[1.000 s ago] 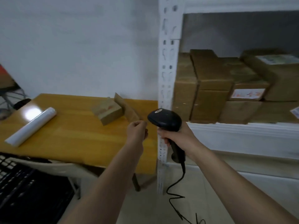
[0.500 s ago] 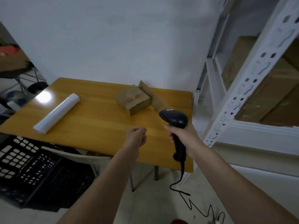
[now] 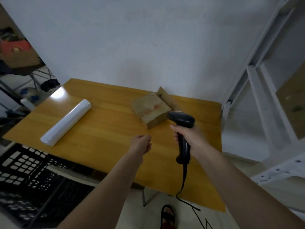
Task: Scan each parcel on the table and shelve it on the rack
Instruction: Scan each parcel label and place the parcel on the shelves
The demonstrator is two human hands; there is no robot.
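Left hand loosely curled; right hand gripping.

the worktop under my arms looks like wood or wood veneer, honey-coloured, smooth and varnished enough to throw back a bright patch of light at its far left corner. the parcel on it is plain brown cardboard, matt, a bit rough at its torn top edge, with a faded red print. the roll looks like thin white plastic film, smooth, with a soft sheen. the scanner in my right hand is black plastic, smooth and semi-matt, with a thin black cable. the rack is white painted metal, matt. the crate is black perforated plastic.
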